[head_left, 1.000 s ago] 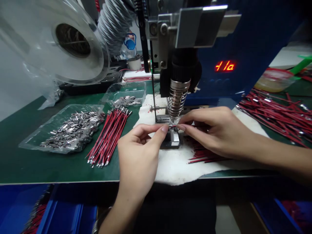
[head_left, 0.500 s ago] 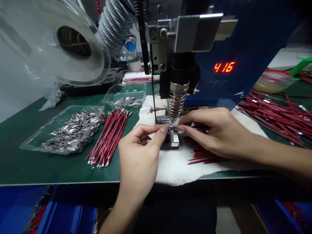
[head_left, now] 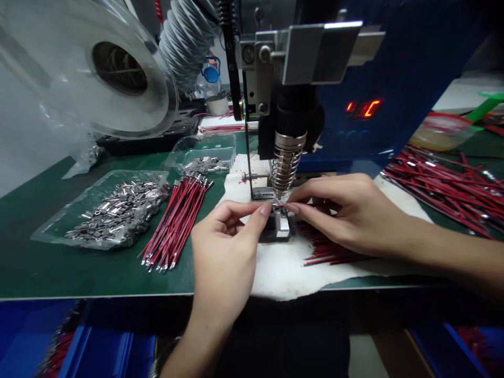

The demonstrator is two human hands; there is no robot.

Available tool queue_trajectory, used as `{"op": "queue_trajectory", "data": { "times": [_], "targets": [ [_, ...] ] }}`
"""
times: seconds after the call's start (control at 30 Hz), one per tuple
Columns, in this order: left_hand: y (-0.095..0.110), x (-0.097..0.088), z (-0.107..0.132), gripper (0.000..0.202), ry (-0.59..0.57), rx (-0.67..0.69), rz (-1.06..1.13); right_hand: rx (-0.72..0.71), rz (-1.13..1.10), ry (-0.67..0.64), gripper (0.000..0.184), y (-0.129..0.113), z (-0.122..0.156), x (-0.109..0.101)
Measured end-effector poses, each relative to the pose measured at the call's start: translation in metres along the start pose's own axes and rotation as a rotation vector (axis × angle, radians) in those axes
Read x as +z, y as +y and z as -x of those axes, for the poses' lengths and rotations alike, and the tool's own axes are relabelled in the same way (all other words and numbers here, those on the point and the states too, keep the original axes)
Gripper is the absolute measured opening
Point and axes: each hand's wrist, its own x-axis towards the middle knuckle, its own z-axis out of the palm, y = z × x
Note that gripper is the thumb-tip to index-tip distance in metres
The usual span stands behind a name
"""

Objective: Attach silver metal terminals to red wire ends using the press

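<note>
My left hand (head_left: 226,247) and my right hand (head_left: 346,210) meet fingertip to fingertip under the coiled metal tip (head_left: 285,165) of the bench machine. Both pinch closed over the small metal block (head_left: 281,223) on the white cloth (head_left: 283,268). A short red wire end shows between the fingertips; what each hand grips is too small to name. More red wires (head_left: 328,249) lie under my right hand.
A bundle of red-black wires (head_left: 177,218) and a clear tray of metal sleeves (head_left: 114,207) lie left on the green mat. A second tray (head_left: 205,155) and a clear reel (head_left: 106,68) sit behind. Loose red wires (head_left: 444,186) spread at right. The red display (head_left: 362,107) glows.
Both hands stay pinched at the metal block. The red display's digits have changed from a readable number to partial segments.
</note>
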Motion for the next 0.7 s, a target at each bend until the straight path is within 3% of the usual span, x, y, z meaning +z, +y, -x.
{"op": "queue_trajectory", "data": {
  "times": [0.33, 0.57, 0.7],
  "targets": [
    [0.0035, -0.0004, -0.0001, 0.017, 0.002, 0.013, -0.019, -0.002, -0.024, 0.015, 0.006, 0.0005, 0.0013, -0.0016],
    [0.0009, -0.004, 0.0013, 0.02, 0.005, 0.015, -0.066, -0.125, 0.022, 0.021, 0.01, 0.0024, -0.0011, -0.0034],
    [0.001, -0.0037, 0.0012, 0.021, -0.01, 0.008, -0.069, -0.085, 0.031, 0.019, 0.009, 0.0032, -0.0007, -0.0028]
  ]
}}
